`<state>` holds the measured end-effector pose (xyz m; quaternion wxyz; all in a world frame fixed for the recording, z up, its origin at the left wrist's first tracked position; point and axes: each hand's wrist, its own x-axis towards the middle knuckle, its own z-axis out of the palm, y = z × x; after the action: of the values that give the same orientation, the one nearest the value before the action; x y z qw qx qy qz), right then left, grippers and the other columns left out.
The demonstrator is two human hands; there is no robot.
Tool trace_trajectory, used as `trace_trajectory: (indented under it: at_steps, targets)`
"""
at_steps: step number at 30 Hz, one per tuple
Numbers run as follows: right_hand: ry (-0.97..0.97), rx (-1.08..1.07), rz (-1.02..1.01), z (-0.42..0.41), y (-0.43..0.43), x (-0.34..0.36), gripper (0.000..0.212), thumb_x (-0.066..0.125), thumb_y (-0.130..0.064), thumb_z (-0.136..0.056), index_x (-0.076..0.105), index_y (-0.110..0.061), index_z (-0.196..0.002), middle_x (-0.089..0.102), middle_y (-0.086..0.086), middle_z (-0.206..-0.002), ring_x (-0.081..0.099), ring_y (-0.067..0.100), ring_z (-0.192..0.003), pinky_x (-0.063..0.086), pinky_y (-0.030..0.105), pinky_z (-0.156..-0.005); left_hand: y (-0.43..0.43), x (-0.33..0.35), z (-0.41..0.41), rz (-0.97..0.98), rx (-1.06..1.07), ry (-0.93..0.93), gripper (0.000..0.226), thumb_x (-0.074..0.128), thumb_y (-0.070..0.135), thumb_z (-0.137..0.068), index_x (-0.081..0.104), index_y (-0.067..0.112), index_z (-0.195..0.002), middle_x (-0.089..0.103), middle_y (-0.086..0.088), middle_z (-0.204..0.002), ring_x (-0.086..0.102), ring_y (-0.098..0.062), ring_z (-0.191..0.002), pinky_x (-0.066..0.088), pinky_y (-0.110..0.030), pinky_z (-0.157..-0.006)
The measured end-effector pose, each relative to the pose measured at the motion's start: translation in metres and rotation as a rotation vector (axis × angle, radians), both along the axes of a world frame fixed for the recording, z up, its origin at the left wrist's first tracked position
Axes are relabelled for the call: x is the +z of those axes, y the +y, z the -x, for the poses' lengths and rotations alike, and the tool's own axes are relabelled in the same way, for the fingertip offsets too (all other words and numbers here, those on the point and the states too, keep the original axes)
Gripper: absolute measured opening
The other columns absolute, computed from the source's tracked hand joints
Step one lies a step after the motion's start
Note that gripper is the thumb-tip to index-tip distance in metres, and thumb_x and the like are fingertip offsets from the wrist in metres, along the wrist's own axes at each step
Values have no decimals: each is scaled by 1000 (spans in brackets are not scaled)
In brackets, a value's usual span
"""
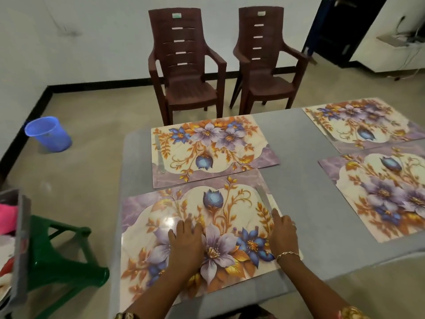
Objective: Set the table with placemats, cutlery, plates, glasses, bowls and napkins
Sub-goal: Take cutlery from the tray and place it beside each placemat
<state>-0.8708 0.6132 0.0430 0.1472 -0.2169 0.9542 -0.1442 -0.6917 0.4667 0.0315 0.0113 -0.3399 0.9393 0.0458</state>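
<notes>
My left hand (pixel 185 240) lies flat, fingers straight, on the nearest placemat (pixel 142 226). My right hand (pixel 282 233) rests flat beside it on the same mat, fingers straight, tips at the near end of a knife (pixel 264 200). Well right of that hand lies another placemat (pixel 379 196).

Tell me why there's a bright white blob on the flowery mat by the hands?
Head view: that blob is glare, light reflecting off the glossy near placemat just beyond the left hand. Also in the head view, the table edges look bent by the wide-angle lens, and the far right placemat looks a bit blurry.
</notes>
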Motion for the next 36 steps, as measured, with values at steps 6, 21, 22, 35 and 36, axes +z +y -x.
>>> trace_trajectory:
  at_steps: [6,21,22,35,36]
  targets:
    - [-118,-85,36,3,-7,3,45,39,-6,-91,39,-16,-135,37,19,-125,42,35,-109,36,36,-85,-3,-6,-4,-25,-39,-19,64,92,32,-29,70,14,-87,64,-13,-84,62,-29,-70,48,-36,-45]
    - [160,75,-104,-2,-6,7,48,85,-13,-60,65,-3,-103,61,24,-97,61,41,-83,53,42,-65,-7,-19,-8,-14,-37,-24,75,86,52,-42,65,17,-104,68,-21,-103,65,-42,-93,52,-56,-59]
    - [126,97,-107,-1,-3,2,59,92,-12,-44,67,-2,-96,65,26,-91,65,42,-74,54,43,-57,-8,-20,-11,-20,-16,-11,70,74,60,-59,57,19,-112,66,-22,-110,61,-43,-103,50,-62,-63]
    - [62,325,-269,-3,23,-28,84,74,-54,-61,42,-7,-123,63,25,-116,63,43,-100,53,50,-73,-14,-36,-27,-34,-24,50,75,10,70,-88,1,28,-150,46,-19,-141,-11,-27,-145,38,-70,-84]
    - [97,300,-242,-5,23,-30,93,82,-50,-51,43,-6,-123,62,25,-116,63,43,-101,52,50,-74,-15,-38,-28,-27,-30,48,76,10,71,-88,0,28,-150,39,-18,-146,-11,-27,-145,38,-70,-84]
